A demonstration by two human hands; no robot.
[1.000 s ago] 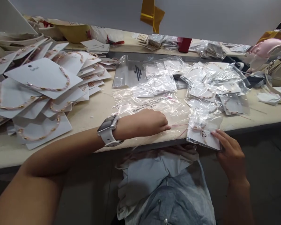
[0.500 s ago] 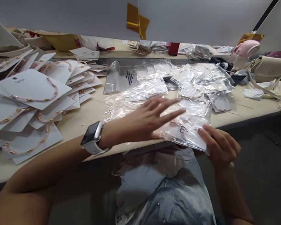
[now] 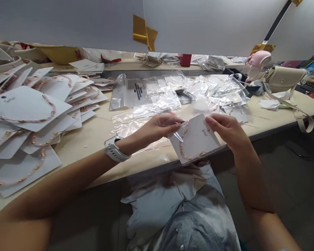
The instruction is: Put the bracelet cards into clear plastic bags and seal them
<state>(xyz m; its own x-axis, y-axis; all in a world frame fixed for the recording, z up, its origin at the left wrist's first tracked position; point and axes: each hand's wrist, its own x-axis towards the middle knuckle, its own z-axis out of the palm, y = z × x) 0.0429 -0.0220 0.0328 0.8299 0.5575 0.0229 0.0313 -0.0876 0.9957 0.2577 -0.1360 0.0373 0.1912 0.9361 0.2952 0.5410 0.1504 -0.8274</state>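
Between my hands, just above the table's front edge, is a white bracelet card (image 3: 197, 139) in a clear plastic bag. A pink-and-gold beaded bracelet (image 3: 182, 146) curves along its left and lower side. My left hand (image 3: 166, 126) is closed in a pinch at the card's upper left edge. On the upper right corner, the thumb of my right hand (image 3: 226, 130) presses the card from the front, while its fingers are partly hidden behind. Clear plastic bags (image 3: 131, 122) lie flat on the table beyond my left hand.
Loose bracelet cards (image 3: 26, 104) are heaped at the left. Bagged cards (image 3: 211, 87) pile up behind my hands, beside a larger clear bag (image 3: 120, 94). A cream handbag (image 3: 285, 78) and a pink fan-like object (image 3: 261, 59) stand at the right. Grey panels (image 3: 211, 24) rise at the back.
My left hand, spread over the bag before, now pinches its edge. The bagged card has turned and tilted up, its bracelet side facing me. The view has shifted slightly right.
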